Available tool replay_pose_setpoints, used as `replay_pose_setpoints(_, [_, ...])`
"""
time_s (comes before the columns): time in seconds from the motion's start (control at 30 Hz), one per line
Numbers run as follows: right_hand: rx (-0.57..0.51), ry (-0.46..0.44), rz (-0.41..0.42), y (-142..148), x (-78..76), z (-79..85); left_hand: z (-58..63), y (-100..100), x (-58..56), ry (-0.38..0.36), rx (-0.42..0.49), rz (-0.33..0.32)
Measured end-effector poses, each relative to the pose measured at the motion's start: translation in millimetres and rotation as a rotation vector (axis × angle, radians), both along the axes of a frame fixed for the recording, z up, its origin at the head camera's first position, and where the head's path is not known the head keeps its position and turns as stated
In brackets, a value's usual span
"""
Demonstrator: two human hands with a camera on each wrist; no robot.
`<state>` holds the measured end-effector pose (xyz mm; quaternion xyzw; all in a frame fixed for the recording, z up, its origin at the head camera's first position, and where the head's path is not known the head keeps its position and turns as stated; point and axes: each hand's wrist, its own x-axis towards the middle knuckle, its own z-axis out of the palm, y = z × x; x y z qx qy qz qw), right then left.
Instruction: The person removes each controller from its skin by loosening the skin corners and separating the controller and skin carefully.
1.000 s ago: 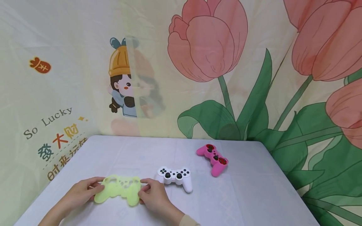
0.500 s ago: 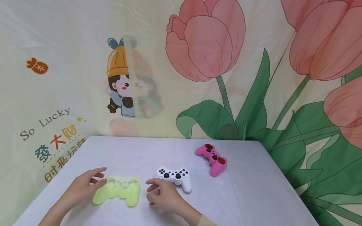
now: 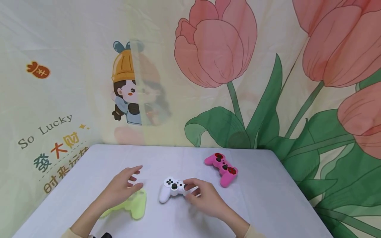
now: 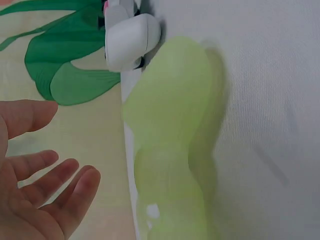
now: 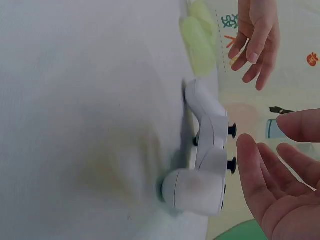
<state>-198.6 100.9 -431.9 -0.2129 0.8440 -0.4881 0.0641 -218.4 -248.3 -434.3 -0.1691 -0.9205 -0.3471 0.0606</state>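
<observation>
Reaching for the white gamepad (image 3: 170,190), as judged from the hands.

Right hand (image 3: 205,198) over that gamepad's right half, grip wide: fingers spread and loosely bent beside the thumbsticks, not closed round the shell. From the right wrist view, a sliver of gap between fingertips and sticks; contact hard to confirm from the head view.

Left hand (image 3: 122,188) low over the upper end of the lime-green silicone gamepad skin (image 3: 135,206), grip wide too, fingers fanned, nothing held. Seen from the left wrist, palm clear of the skin.

White gamepad flat on the desk (image 3: 268,198), near its middle, buttons up. Lime-green skin lying limp and empty at about 8 o'clock from it, just beside. Pink gamepad (image 3: 221,168), already sleeved and with red trim, at about 1 o'clock, apart from both hands. Tulip-print cloth (image 3: 217,49) hanging behind, at 12 o'clock.

Judged as early in the work: skin off, white gamepad bare.

Called for next, by this reading: a firm pinch on the right handle of the white gamepad, thumb on top and fingers beneath, clear of the sticks, plus a hold on the skin's edge with the left. Worth watching: smooth shell sliding on the cloth-covered desk under a half-closed grip.
</observation>
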Motion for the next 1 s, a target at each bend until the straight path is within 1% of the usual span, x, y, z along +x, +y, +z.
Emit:
replay_pose_setpoints(0.13, [0.076,0.054,-0.067,23,-3.5,-1.3,-4.9,22,-4.4,-0.009,0.014,-0.047])
replay_pose_setpoints(0.3, [0.116,0.023,-0.143,38,-8.1,-11.2,-14.6,47,-10.6,-0.04,0.008,-0.091])
replay_pose_setpoints(0.37, [0.12,0.001,-0.165,40,-10.6,-17.0,-18.8,56,-13.1,-0.065,-0.003,-0.095])
replay_pose_setpoints(0.4, [0.124,-0.005,-0.171,40,-12.0,-20.2,-20.6,61,-14.0,-0.086,-0.005,-0.086])
replay_pose_setpoints(0.5, [0.132,-0.019,-0.175,38,-16.0,-29.0,-24.0,75,-15.3,-0.141,-0.01,-0.066])
replay_pose_setpoints(0.6, [0.148,-0.025,-0.161,35,-20.0,-35.8,-26.5,86,-16.4,-0.168,-0.013,-0.053])
replay_pose_setpoints(0.73, [0.166,-0.032,-0.143,28,-25.8,-41.2,-30.6,94,-18.6,-0.155,-0.026,-0.065])
replay_pose_setpoints(0.9, [0.204,-0.017,-0.128,20,-31.5,-46.0,-35.4,98,-20.8,-0.148,-0.043,-0.061])
replay_pose_setpoints(1.0, [0.231,-0.004,-0.123,16,-34.0,-47.1,-36.2,99,-22.4,-0.149,-0.043,-0.053])
